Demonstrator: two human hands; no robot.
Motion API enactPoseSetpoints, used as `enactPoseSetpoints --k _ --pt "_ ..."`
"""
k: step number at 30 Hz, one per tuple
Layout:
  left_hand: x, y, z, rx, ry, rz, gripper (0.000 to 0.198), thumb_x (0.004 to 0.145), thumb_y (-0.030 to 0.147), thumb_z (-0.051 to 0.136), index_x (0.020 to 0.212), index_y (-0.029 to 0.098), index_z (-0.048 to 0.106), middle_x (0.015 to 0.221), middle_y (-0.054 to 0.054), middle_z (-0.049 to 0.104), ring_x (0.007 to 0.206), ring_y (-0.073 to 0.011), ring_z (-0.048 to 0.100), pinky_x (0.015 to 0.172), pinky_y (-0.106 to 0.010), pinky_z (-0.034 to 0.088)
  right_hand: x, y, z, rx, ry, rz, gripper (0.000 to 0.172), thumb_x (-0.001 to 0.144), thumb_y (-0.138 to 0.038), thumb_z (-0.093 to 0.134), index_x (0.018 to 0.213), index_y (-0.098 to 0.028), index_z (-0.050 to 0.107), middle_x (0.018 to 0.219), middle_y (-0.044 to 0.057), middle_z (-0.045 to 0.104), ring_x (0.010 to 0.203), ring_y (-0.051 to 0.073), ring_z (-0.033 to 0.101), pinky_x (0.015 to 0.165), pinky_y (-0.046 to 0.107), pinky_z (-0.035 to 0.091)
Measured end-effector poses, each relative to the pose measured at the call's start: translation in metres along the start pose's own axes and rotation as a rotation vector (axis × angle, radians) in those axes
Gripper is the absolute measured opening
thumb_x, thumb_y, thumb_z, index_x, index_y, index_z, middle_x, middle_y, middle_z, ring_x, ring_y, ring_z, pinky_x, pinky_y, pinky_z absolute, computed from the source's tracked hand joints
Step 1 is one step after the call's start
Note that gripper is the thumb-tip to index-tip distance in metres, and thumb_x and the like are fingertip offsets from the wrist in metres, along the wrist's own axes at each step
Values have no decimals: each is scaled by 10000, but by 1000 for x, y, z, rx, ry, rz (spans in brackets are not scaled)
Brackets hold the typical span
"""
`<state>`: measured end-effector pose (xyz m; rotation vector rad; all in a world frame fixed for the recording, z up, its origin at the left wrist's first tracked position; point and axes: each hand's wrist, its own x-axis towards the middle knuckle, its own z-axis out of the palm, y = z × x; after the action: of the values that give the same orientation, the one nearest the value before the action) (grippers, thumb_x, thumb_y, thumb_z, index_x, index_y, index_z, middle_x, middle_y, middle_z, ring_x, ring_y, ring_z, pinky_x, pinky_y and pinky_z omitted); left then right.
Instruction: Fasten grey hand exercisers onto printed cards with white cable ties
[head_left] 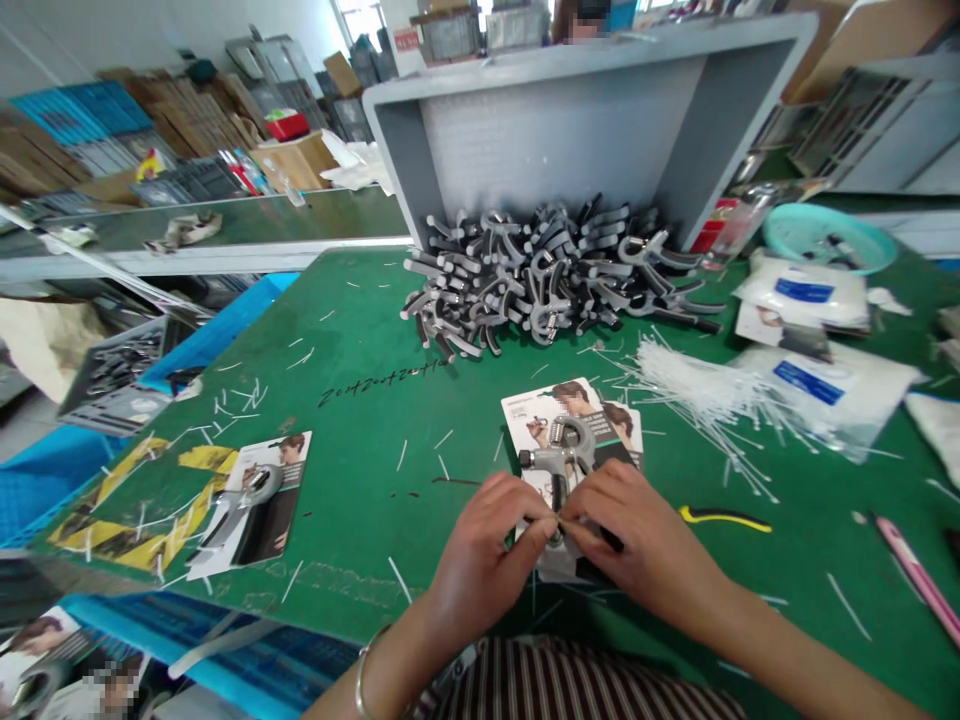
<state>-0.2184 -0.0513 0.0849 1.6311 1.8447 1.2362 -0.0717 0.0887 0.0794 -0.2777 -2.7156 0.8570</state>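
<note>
Near the front of the green table, a grey and black hand grip exerciser with a metal spring lies on a printed backing card. A second card shows partly beneath it. My left hand and my right hand meet over the exerciser's handles. Both are closed, thumbs and fingertips pinched together almost touching. Whatever is between the fingertips is too small and covered to make out. To the right of the hands is a loose heap of white cable ties.
A grey bin lies tipped on its side, exercisers piled at its mouth. Yellow-handled cutters and a pink tool lie at right. One carded exerciser sits left by yellow tape. Bags and a turquoise bowl stand far right.
</note>
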Motion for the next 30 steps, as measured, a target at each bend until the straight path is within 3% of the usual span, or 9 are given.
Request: enactPoseSetpoints --k 2,5,9,12,16,18,21,26,30 --pt "-6 -3 10 -30 44 -51 74 939 208 567 992 187 613 988 -60 672 973 -192 597 901 -363 457 -1 3 1 103 55 14 71 936 -183 581 869 -200 597 863 35 626 851 212 498 776 354 376" --pt "-17 -17 28 72 81 -121 462 852 262 694 1269 184 511 1294 -126 576 1220 -255 513 1041 -435 423 2 7 8 284 91 -37 64 961 -179 556 912 -206 586 973 32 659 937 195 531 862 364 390" --pt "-21 -46 38 234 110 -15 483 915 158 561 1380 191 434 1378 -138 536 1327 -259 449 1121 -486 366 8 13 18 383 27 -150 98 979 -188 527 938 -210 613 957 25 691 958 190 546 894 368 408" --pt "-20 -57 29 251 113 47 442 929 127 513 1362 206 472 1367 -123 556 1350 -253 438 1142 -492 347 -6 24 12 345 22 -153 136 991 -194 502 937 -223 623 952 18 702 963 187 557 920 381 410" --pt "-18 -53 1 44 21 -165 397 945 196 506 1337 258 510 1419 -95 518 1359 -243 441 1150 -470 336 -70 64 -12 36 160 113 135 972 -292 545 1088 -255 603 1125 60 677 1123 244 516 975 445 396" --pt "-10 -50 -9 -41 88 -336 410 930 290 553 1337 267 512 1445 -92 491 1347 -259 458 1138 -470 343 -110 92 -19 -223 125 274 466 889 -462 637 1280 -234 530 1371 141 541 1217 336 463 1004 549 366" --pt "12 -52 -6 -79 161 -534 641 812 435 696 1375 214 484 1454 -142 479 1313 -322 485 1107 -496 354 -154 128 -15 -474 -9 325 873 757 -643 679 1439 -172 407 1371 237 510 1131 429 510 842 589 459" --pt "38 -57 13 -365 -77 -616 475 788 428 698 1173 157 631 1138 -109 699 1048 -303 645 930 -430 482 -159 140 -13 -464 -176 289 512 841 -411 611 1289 -165 578 1145 188 624 960 322 608 798 474 526" --pt "25 -52 -5 -377 151 -649 456 758 416 720 1126 160 635 1024 -79 724 907 -262 668 823 -372 512 -165 141 -29 -136 -172 507 373 848 -469 562 1074 -197 681 994 122 699 849 283 669 779 400 560"
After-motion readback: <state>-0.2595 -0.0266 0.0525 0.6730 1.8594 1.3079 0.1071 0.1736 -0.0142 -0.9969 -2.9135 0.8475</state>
